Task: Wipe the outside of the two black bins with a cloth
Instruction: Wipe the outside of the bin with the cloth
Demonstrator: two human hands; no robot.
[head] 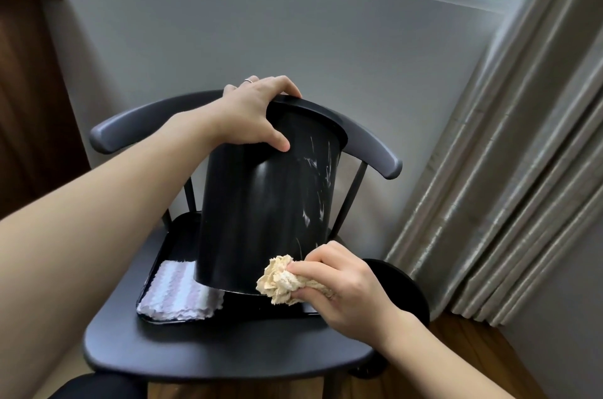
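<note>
Right hand (339, 284) clutches the crumpled tan cloth (280, 281) against the lower wall of the black bin (261, 196). Above it, left hand (251, 114) grips the bin's rim, tilting it over a black tray (169, 242) on the chair (208, 343).

We can read no text, label, brand, number or sign anywhere in this view. The black bin (267, 203) shows only pale streaks on its side, which form no letters. The beige cloth (280, 281), the striped cloth (179, 294) on the tray (153, 271), and the chair (208, 346) all appear to us plain and unmarked.
</note>
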